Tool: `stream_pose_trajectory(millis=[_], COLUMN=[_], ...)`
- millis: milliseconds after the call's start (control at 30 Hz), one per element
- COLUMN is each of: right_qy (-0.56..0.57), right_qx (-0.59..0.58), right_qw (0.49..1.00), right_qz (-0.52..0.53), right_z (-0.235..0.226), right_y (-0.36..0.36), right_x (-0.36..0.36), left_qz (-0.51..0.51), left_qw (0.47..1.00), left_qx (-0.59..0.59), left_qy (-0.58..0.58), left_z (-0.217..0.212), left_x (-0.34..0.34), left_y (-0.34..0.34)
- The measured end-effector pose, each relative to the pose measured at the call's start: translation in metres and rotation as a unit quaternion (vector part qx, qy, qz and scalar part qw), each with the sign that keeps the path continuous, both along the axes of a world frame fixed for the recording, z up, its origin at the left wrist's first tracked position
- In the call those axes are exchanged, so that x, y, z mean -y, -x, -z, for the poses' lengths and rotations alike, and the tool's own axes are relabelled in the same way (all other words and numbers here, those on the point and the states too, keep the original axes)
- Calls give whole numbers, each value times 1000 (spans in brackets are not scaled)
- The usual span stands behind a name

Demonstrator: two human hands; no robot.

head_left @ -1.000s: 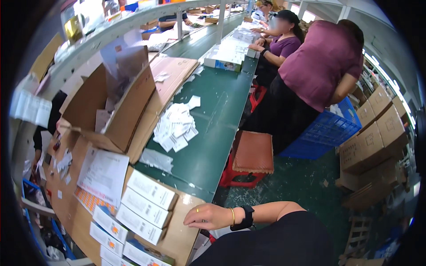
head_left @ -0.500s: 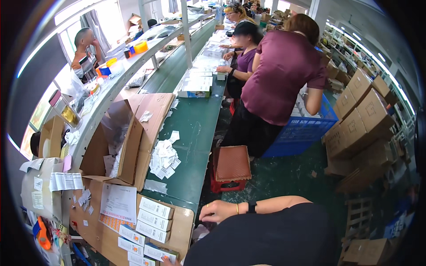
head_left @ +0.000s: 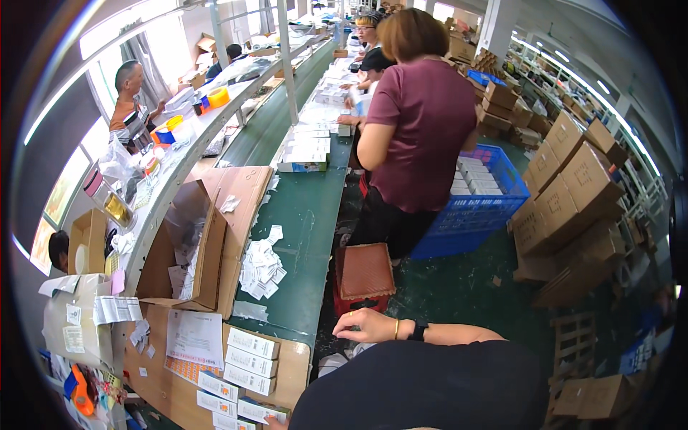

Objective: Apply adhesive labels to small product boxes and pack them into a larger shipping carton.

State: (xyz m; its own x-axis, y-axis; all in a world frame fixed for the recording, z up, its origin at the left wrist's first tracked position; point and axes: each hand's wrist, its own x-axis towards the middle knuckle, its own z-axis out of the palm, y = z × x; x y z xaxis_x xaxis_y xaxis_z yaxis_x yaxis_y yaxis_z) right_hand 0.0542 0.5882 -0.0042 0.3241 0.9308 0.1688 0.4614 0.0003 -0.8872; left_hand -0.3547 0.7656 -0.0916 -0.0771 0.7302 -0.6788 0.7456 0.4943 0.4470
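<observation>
- Fingers of the right hand (head_left: 367,326) bend loosely, nothing visible in them, just off the edge of the brown board (head_left: 292,360).
- Fingertips of the left hand (head_left: 275,423), mostly out of frame, meet a white box (head_left: 255,410) on that board; can't tell if they grip!
- Light, level pressure looks best, sparing the neighbouring boxes (head_left: 251,360) a nudge.
- Beside them, a printed sheet (head_left: 195,335); beyond, paper slips (head_left: 261,269) on green tabletop (head_left: 299,236).
- Tall open carton (head_left: 211,259) crowds the sheet; stool (head_left: 365,272) and co-worker (head_left: 426,136) narrow the aisle.
</observation>
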Motion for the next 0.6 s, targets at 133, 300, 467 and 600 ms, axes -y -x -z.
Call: stream_pose_trajectory(millis=[133, 300, 467, 600], right_qy=[8, -13, -38, -82], right_qx=[-5, 31, 19, 16], right_qw=[998, 987, 973, 942], right_qz=[55, 155, 225, 326], right_z=[-10, -9, -14, -12], right_y=[-2, -28, -50, -73], right_x=[16, 60, 139, 249], left_qz=[150, 443, 477, 548], left_qw=[981, 834, 732, 605], left_qx=[-82, -202, 77, 287], left_qy=[-93, -257, -481, -501], left_z=[-12, -55, -110, -123], left_x=[-40, -79, -1, 114], left_y=[-17, -119, -267, -384])
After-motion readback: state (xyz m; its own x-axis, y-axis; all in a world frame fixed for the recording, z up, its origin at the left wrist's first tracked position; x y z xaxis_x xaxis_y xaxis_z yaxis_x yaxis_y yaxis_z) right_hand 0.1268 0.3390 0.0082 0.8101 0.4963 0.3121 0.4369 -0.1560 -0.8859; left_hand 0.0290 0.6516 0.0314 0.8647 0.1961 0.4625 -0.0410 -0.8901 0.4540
